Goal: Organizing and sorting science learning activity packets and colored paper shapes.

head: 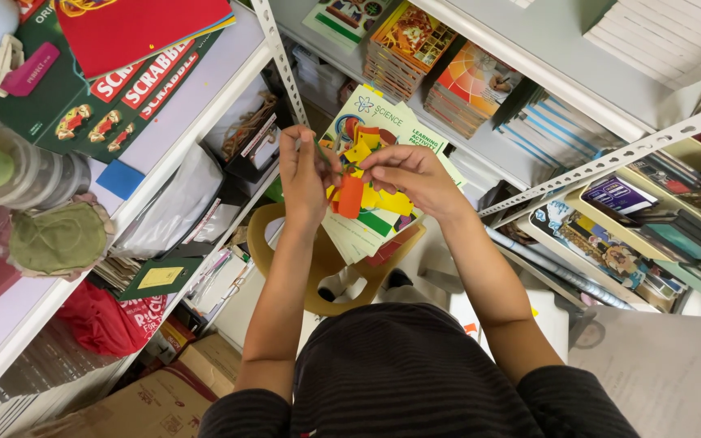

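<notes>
orange paper strip, yellow pieces, possibly green; black striped shirt.

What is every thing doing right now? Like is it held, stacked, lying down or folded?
left hand: raised, fingers pinched on a small piece.
right hand: raised, fingers pinched on the paper pieces.
orange paper strip: hanging down between the hands.
yellow paper pieces: loose, bunched under the right hand.
booklets: lying in a fanned stack on the stool.
yellow stool: standing, mostly covered.
board game box: shut, flat on the shelf.
red bag: crumpled.

The person wears a dark, finely striped short-sleeved top; both forearms are bare, without watch or rings.
</notes>
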